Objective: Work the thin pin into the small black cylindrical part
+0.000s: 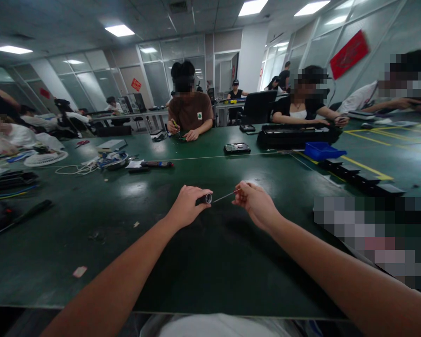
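Note:
My left hand (187, 206) is closed around a short black cylinder (206, 199) that looks like a small flashlight. Its round, shiny end faces right. Between the fingers of my right hand (254, 199) is a thin screwdriver (224, 197). The metal shaft slants down to the left, its tip close to the cylinder's round end; whether they touch I cannot tell. Most of the screwdriver's handle is hidden in my fingers, with a bit of red showing. Both hands are above the green tabletop (203, 271).
Ahead lie a black-handled tool (157, 164) and a dark rectangular device (237, 148). A blue tray (324, 150) and a row of black pieces (361, 175) are to the right. A long dark tool (31, 212) lies left. Across the table a person (191, 112) works with both hands.

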`<action>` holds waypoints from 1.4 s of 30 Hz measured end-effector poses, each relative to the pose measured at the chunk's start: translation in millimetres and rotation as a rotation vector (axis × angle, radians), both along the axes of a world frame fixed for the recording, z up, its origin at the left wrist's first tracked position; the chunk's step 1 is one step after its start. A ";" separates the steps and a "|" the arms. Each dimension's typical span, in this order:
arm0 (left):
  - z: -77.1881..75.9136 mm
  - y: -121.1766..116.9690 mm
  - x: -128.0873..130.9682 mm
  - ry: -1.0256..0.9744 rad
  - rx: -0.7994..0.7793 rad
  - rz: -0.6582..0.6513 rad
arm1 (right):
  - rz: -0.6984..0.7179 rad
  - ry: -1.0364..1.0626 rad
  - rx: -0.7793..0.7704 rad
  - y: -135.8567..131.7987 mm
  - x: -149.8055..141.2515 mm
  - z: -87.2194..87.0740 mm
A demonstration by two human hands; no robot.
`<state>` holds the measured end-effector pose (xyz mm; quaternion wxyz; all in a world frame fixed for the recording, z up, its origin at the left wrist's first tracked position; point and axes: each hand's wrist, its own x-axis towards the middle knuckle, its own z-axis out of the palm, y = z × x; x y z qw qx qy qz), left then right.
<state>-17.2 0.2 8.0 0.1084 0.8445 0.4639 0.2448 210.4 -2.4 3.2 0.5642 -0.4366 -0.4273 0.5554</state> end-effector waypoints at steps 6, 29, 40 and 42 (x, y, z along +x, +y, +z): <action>-6.8 5.5 -2.5 0.075 -0.043 0.026 | -0.057 -0.099 0.071 1.0 -2.0 -3.1; 1.8 -1.6 2.1 -0.019 -0.017 0.069 | 0.036 -0.412 0.294 -14.4 -6.7 7.1; 3.0 -3.9 5.0 -0.025 -0.078 0.098 | -0.016 -0.418 0.328 -15.5 -5.8 8.1; 2.6 -3.6 5.0 -0.028 -0.075 0.101 | -0.026 -0.432 0.323 -15.2 -5.9 7.2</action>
